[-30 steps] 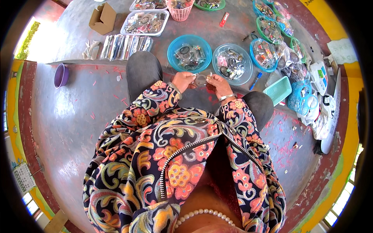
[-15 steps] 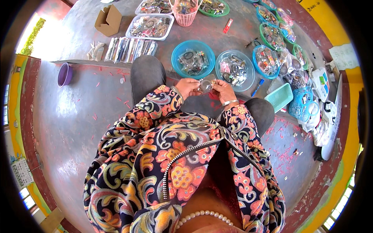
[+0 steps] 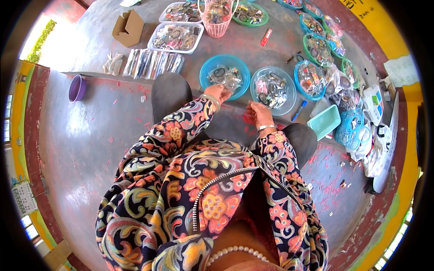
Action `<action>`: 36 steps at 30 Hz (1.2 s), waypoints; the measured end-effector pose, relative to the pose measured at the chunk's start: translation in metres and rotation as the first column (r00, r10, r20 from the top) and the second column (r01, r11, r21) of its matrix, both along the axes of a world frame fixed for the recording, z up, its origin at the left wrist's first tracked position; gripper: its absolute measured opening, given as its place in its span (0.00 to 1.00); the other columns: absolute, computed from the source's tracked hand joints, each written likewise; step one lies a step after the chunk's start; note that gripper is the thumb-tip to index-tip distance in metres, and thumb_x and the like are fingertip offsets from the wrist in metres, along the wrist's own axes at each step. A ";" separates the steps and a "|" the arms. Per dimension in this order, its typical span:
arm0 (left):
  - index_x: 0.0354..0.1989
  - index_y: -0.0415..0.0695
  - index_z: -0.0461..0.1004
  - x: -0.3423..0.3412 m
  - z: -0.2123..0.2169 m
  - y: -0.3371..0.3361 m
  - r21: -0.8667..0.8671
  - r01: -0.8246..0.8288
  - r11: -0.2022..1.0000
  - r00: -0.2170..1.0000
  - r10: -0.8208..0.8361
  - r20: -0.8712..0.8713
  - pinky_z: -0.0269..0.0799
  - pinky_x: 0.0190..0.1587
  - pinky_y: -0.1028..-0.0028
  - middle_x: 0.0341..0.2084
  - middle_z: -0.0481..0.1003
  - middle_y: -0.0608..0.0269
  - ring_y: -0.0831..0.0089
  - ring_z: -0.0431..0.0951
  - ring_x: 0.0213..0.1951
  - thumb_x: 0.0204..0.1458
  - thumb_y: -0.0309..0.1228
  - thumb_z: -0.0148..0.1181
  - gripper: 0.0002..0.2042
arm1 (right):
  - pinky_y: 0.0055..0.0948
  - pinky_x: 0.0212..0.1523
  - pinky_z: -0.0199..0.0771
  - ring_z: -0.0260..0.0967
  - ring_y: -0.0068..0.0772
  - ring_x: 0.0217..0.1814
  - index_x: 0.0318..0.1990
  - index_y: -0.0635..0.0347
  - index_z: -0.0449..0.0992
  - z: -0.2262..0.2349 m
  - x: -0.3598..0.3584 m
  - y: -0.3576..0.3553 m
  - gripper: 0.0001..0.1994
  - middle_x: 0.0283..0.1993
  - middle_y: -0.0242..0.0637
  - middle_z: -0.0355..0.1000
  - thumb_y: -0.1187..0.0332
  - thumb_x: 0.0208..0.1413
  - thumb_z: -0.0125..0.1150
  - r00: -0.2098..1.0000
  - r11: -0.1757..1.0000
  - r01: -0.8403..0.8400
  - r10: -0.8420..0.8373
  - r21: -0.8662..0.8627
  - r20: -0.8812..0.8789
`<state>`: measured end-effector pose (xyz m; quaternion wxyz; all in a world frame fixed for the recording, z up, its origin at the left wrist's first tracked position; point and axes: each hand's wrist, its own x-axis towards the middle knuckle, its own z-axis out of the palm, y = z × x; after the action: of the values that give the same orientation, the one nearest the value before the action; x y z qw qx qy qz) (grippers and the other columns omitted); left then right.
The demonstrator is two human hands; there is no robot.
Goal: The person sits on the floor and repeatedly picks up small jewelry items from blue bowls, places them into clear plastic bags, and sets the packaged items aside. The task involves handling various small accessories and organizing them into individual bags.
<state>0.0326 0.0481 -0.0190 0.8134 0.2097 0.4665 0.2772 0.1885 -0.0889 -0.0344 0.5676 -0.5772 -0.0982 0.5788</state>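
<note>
My left hand reaches forward to the near rim of a blue bowl filled with small clear packets of dark rings. Its fingertips lie on the packets, and I cannot tell whether it grips one. My right hand hovers low between my knees, fingers drawn together, just short of a second blue bowl holding shiny packets. Whether it holds something small is hidden. Both sleeves are in a bright floral pattern.
On the floor ahead lie a row of silver packets, two white trays, a pink basket, a cardboard box and a green bowl. To the right are more bowls, a teal basket and a blue pen. A purple cup stands far left.
Both hands were together over a small item between my knees. The left hand has since moved out to the blue bowl, and the hands are apart.
</note>
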 end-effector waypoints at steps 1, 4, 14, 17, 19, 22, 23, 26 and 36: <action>0.40 0.34 0.61 0.005 -0.009 0.007 0.033 -0.079 0.996 0.996 0.078 0.040 0.71 0.40 0.70 0.36 0.69 0.51 0.63 0.71 0.37 0.53 0.27 0.39 0.10 | 0.17 0.20 0.64 0.67 0.22 0.26 0.35 0.58 0.70 -0.001 0.001 0.002 0.09 0.29 0.32 0.70 0.65 0.48 0.53 1.000 1.000 -0.008 0.008 -0.006 -0.008; 0.43 0.33 0.59 0.016 -0.015 0.025 0.028 -0.170 0.985 0.976 0.164 0.142 0.72 0.39 0.68 0.36 0.68 0.47 0.60 0.71 0.37 0.53 0.28 0.41 0.12 | 0.17 0.21 0.64 0.67 0.22 0.26 0.36 0.59 0.70 -0.001 -0.002 0.001 0.09 0.29 0.33 0.70 0.66 0.49 0.52 0.999 0.998 -0.047 0.046 -0.030 -0.009; 0.42 0.33 0.62 0.022 -0.040 0.004 -0.030 0.307 0.951 0.947 -0.309 -0.086 0.71 0.28 0.76 0.33 0.70 0.48 0.66 0.73 0.31 0.52 0.39 0.43 0.19 | 0.18 0.22 0.63 0.66 0.22 0.26 0.36 0.60 0.70 -0.002 -0.001 -0.005 0.10 0.30 0.34 0.70 0.66 0.49 0.50 0.993 0.990 -0.112 0.115 -0.086 0.023; 0.40 0.35 0.63 0.019 -0.031 0.004 -0.008 0.383 0.924 0.915 -0.380 -0.137 0.70 0.31 0.76 0.32 0.71 0.51 0.68 0.73 0.31 0.52 0.39 0.43 0.18 | 0.20 0.25 0.66 0.66 0.24 0.26 0.36 0.63 0.70 -0.002 0.000 -0.003 0.10 0.30 0.36 0.70 0.68 0.48 0.50 0.988 0.984 -0.135 0.142 -0.113 0.058; 0.39 0.35 0.64 0.017 -0.024 0.005 0.001 0.378 0.926 0.923 -0.377 -0.082 0.70 0.31 0.75 0.32 0.71 0.51 0.68 0.73 0.31 0.52 0.39 0.43 0.17 | 0.21 0.25 0.68 0.66 0.25 0.25 0.36 0.65 0.70 -0.004 0.001 -0.005 0.10 0.30 0.37 0.70 0.69 0.48 0.50 0.988 0.985 -0.113 0.125 -0.128 0.089; 0.37 0.35 0.65 0.013 -0.009 0.007 0.029 0.347 0.937 0.938 -0.347 -0.018 0.70 0.31 0.76 0.31 0.71 0.52 0.67 0.73 0.32 0.52 0.37 0.44 0.15 | 0.20 0.24 0.67 0.66 0.25 0.25 0.37 0.65 0.70 -0.005 0.003 -0.006 0.11 0.30 0.37 0.70 0.69 0.48 0.50 0.982 0.981 -0.106 0.129 -0.165 0.138; 0.37 0.35 0.65 0.010 -0.008 0.009 0.034 0.309 0.951 0.951 -0.308 -0.017 0.70 0.31 0.76 0.31 0.72 0.52 0.67 0.73 0.32 0.52 0.36 0.45 0.14 | 0.21 0.25 0.67 0.66 0.25 0.25 0.37 0.65 0.70 -0.004 0.002 -0.005 0.11 0.30 0.37 0.70 0.69 0.48 0.50 0.980 0.980 -0.111 0.136 -0.164 0.145; 0.35 0.36 0.66 0.004 -0.033 0.027 -0.017 0.123 0.992 0.987 -0.124 -0.099 0.71 0.31 0.73 0.29 0.71 0.53 0.67 0.72 0.30 0.50 0.33 0.48 0.11 | 0.22 0.26 0.67 0.66 0.26 0.26 0.38 0.65 0.70 -0.002 -0.002 -0.005 0.12 0.31 0.37 0.70 0.68 0.48 0.49 0.973 0.975 -0.148 0.173 -0.163 0.150; 0.46 0.40 0.63 0.016 -0.041 0.066 0.004 0.012 1.000 0.999 -0.012 -0.042 0.69 0.38 0.67 0.48 0.56 0.55 0.62 0.63 0.43 0.48 0.33 0.51 0.17 | 0.21 0.27 0.65 0.66 0.25 0.28 0.38 0.64 0.70 -0.008 -0.009 -0.007 0.12 0.31 0.35 0.70 0.67 0.48 0.49 0.964 0.961 -0.215 0.237 -0.177 0.118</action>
<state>0.0486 0.1137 -0.0601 0.8046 0.2200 0.4815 0.2690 0.1798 -0.0955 -0.0425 0.4405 -0.6451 -0.1553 0.6047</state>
